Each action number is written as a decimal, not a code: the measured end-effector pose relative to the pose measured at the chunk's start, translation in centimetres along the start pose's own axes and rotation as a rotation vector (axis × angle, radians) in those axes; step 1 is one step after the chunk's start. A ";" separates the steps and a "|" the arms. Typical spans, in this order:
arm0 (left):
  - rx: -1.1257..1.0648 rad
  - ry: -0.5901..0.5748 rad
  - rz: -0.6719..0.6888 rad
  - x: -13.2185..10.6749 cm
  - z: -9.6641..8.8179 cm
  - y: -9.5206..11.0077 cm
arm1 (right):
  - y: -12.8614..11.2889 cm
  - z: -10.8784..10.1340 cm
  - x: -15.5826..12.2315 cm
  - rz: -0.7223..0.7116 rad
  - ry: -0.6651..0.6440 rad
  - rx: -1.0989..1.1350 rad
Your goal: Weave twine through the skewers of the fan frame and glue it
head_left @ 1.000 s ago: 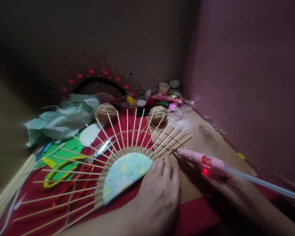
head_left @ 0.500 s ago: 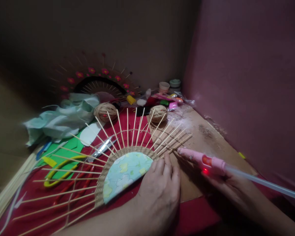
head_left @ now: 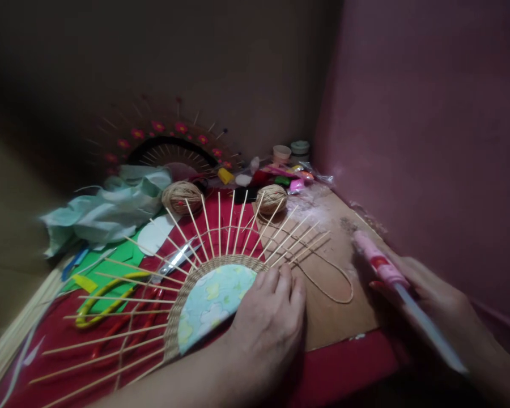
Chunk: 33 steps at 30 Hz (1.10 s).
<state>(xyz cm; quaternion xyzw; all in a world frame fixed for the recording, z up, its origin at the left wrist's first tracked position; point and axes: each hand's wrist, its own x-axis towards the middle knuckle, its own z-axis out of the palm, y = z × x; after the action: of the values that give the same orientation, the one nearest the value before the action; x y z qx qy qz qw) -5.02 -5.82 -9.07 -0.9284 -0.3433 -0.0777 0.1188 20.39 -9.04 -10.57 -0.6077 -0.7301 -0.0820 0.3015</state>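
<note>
A half-round woven fan (head_left: 212,294) with pale blue floral fabric and thin sticks radiating from its rim lies before me. My left hand (head_left: 272,328) is over its right end, fingers close together and bent onto the rim near the lowest right sticks. Thin brown twine (head_left: 352,290) runs across the sticks and makes a loose loop on the board at the right. My right hand (head_left: 442,300) is wrapped around a pink hot glue gun (head_left: 382,263), held to the right of the fan and apart from it. A long translucent glue stick (head_left: 429,328) sticks out of its back.
Scissors with yellow handles (head_left: 110,289) lie under the left sticks, by green sheets (head_left: 119,258). Behind are two twine balls (head_left: 182,197), crumpled pale cloth (head_left: 114,207) and a flower-decorated fan (head_left: 170,139). A brown board (head_left: 331,323) lies at right, beside the wall.
My right hand has moved the glue gun right and away from the sticks, turning it. The twine loop on the board now shows. My left hand stays on the fan's end.
</note>
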 end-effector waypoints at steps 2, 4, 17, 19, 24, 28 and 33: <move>-0.017 0.002 -0.014 0.3 -0.3 -0.5 | 1.6 0.2 0.1 -0.032 -0.030 -0.171; -0.016 0.024 -0.041 0.6 -0.5 -1.0 | 2.7 0.4 0.3 0.008 -0.076 -0.345; 0.047 0.076 -0.114 2.6 1.1 -2.8 | -4.4 -0.3 4.1 -0.126 -0.278 0.061; 0.049 0.075 -0.119 2.7 1.1 -2.8 | -6.5 1.4 4.8 -0.117 -0.368 0.078; 0.048 0.080 -0.124 2.7 0.8 -2.7 | -8.6 4.9 5.9 -0.082 -0.356 -0.062; 0.046 0.075 -0.128 2.6 0.8 -2.7 | -8.7 5.4 5.9 -0.065 -0.329 -0.182; 0.031 0.071 -0.124 2.5 0.8 -2.7 | -8.2 5.4 5.5 -0.028 -0.266 -0.128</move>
<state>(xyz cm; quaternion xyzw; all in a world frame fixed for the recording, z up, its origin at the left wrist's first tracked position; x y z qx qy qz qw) -4.87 -2.06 -8.82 -0.9001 -0.3967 -0.1126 0.1405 10.37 -3.80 -9.93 -0.6211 -0.7652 -0.0515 0.1615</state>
